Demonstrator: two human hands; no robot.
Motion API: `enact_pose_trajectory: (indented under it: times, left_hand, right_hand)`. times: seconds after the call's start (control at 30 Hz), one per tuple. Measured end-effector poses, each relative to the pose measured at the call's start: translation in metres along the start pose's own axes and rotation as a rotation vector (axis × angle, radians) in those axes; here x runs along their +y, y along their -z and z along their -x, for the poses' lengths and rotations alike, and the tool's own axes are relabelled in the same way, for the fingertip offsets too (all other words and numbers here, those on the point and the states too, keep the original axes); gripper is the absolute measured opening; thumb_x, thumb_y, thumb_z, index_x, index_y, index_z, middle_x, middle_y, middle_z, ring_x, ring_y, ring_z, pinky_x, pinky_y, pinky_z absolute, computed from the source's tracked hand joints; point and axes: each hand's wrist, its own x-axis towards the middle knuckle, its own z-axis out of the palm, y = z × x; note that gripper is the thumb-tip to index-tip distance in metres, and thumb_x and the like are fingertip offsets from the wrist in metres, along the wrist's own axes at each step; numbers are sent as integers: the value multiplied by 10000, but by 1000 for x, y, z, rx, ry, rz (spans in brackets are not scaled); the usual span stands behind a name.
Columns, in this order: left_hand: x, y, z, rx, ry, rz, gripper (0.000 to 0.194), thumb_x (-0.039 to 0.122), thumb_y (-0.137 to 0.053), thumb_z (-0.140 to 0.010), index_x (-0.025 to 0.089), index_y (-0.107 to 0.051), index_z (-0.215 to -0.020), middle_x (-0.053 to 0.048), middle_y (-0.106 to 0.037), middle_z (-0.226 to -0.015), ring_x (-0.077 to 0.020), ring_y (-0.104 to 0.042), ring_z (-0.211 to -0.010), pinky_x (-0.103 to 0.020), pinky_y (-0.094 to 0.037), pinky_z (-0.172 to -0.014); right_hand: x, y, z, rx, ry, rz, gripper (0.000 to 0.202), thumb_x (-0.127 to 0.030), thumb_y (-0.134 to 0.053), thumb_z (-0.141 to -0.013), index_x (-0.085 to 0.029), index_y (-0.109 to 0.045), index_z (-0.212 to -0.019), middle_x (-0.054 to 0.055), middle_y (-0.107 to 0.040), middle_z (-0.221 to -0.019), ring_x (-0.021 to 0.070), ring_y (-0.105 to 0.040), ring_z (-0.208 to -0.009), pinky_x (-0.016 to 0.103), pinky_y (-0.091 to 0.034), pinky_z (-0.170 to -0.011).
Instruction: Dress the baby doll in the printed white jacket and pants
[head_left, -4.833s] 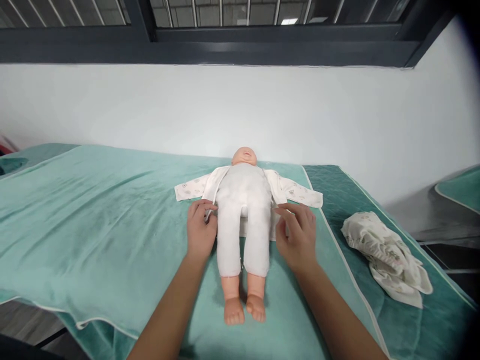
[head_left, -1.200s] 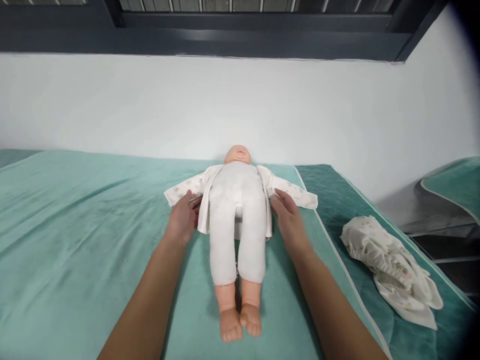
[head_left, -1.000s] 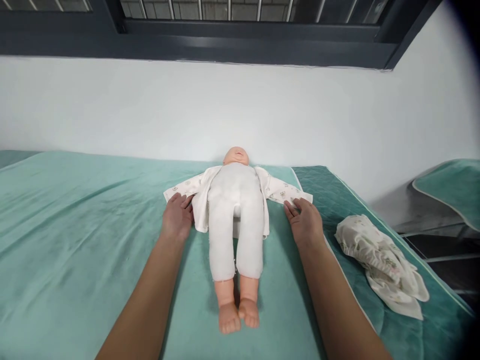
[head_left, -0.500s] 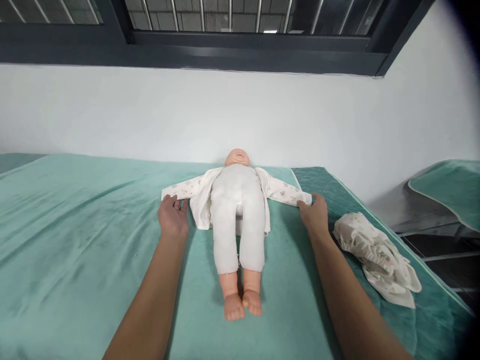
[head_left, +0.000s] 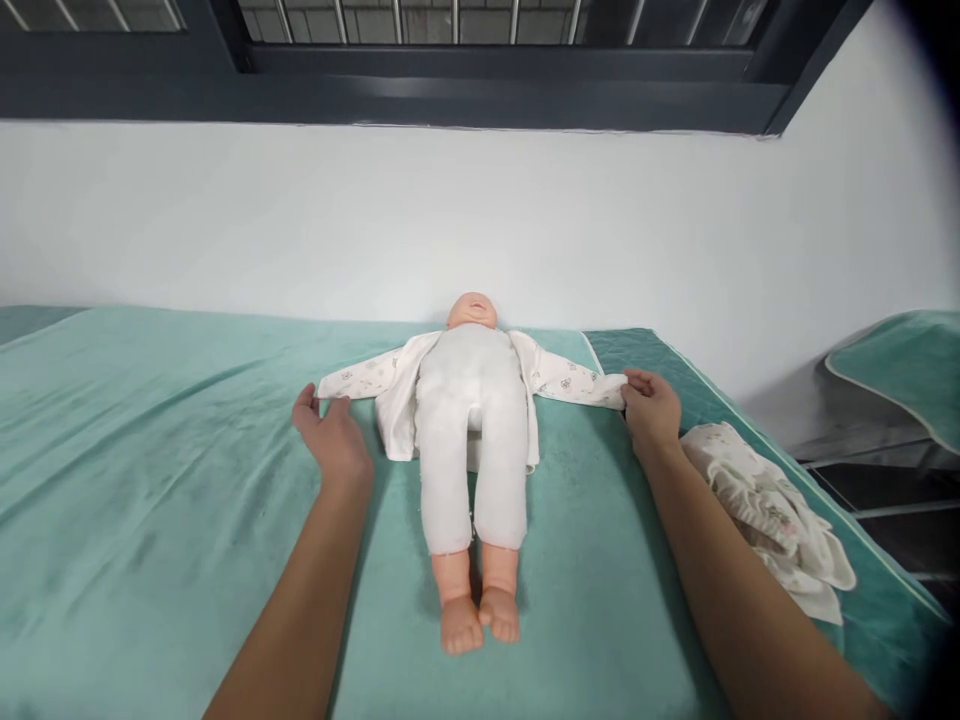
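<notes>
A baby doll with a white cloth body lies on its back, its feet toward me. It wears a white printed baby shirt, spread at the front, with both sleeves stretched out sideways. My right hand pinches the cuff of the sleeve on the right and holds it out. By the cuff of the other sleeve, my left hand has its fingers and thumb apart, close to the cloth without gripping it. No doll hand shows beyond either cuff.
Green covers lie under the doll. To the right is a crumpled printed white garment, partly behind my right forearm. A white wall rises at the back beneath a dark window frame. Another green-covered surface stands at far right.
My left hand has let go of the sleeve cuff and spread its fingers, shifting slightly left. My right hand has moved outward and slightly up, to the cuff's end. The view has shifted slightly.
</notes>
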Motion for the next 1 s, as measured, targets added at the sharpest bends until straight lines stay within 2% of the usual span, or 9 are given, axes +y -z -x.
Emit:
enact_pose_trajectory:
  times: [0.1, 0.17, 0.3, 0.43, 0.53, 0.67, 0.8, 0.9, 1.0]
  left_hand:
    - [2, -2, 8, 92, -200, -143, 396, 202, -598, -777, 248, -533, -1165, -47, -454, -1328, -186, -432, -1297, -307, -351, -1095]
    - [2, -4, 12, 23, -273, -176, 327, 205, -582, -791, 241, -567, -1116, -38, -530, -1242, -175, -501, -1205, -297, -388, -1040]
    - [1, -9, 18, -232, -200, -228, 214, 259, -585, -802, 213, -624, -1008, -37, -631, -1016, -188, -585, -988, -309, -448, -905]
    - [7, -12, 24, -416, -155, -376, 229, 356, -606, -819, 194, -655, -975, -59, -661, -1035, -211, -589, -1007, -313, -444, -886]
    - [10, -13, 27, -488, -143, -476, 265, 426, -606, -823, 198, -661, -945, -43, -676, -963, -204, -595, -924, -308, -445, -832]
    - [9, -12, 26, -549, -130, -518, 196, 377, -595, -823, 196, -654, -872, -17, -667, -836, -180, -584, -803, -293, -427, -754]
    - [10, -14, 27, -448, -131, -350, 171, 356, -620, -814, 193, -654, -852, 4, -629, -772, -146, -550, -731, -264, -408, -702]
    - [15, -16, 31, -416, -116, -169, 177, 353, -664, -790, 187, -668, -849, 10, -611, -761, -127, -526, -705, -243, -400, -675]
    - [23, -17, 36, -520, -57, -42, 170, 345, -691, -779, 184, -668, -829, 11, -605, -743, -113, -510, -674, -231, -389, -641]
  right_hand:
    - [1, -3, 1, -59, 1, -101, 428, -236, -543, -685, -162, -612, -1100, 89, -719, -1040, 207, -691, -856, 336, -564, -746]
    - [2, -4, 3, -119, 5, -129, 430, -226, -584, -658, -166, -614, -1082, 87, -724, -1046, 213, -696, -900, 352, -563, -807]
    - [4, -5, 4, -149, 9, -116, 466, -168, -581, -612, -156, -608, -1078, 107, -711, -1059, 229, -685, -962, 391, -532, -907]
    - [6, 0, 4, -77, 29, -25, 572, -139, -512, -605, -181, -584, -1171, 93, -675, -1110, 231, -661, -967, 425, -499, -937]
    - [4, 3, 4, -42, 51, 180, 539, -187, -526, -630, -193, -600, -1163, 82, -657, -1064, 245, -630, -936, 446, -483, -925]
    - [-3, 5, 7, 2, 84, 286, 488, -231, -562, -639, -147, -610, -1118, 137, -592, -1122, 285, -559, -1047, 475, -421, -995]
    - [-26, 5, 28, 137, 272, 352, 453, -269, -593, -704, -112, -600, -1128, 207, -495, -1255, 315, -489, -1158, 487, -391, -1022]
    - [-51, -3, 59, -91, 297, 185, 343, -413, -568, -844, -168, -605, -1082, 118, -609, -1068, 230, -585, -904, 393, -489, -836]
    - [-73, -17, 92, -428, 250, 53, 318, -500, -561, -886, -202, -617, -985, 39, -636, -875, 179, -576, -779, 313, -472, -733]
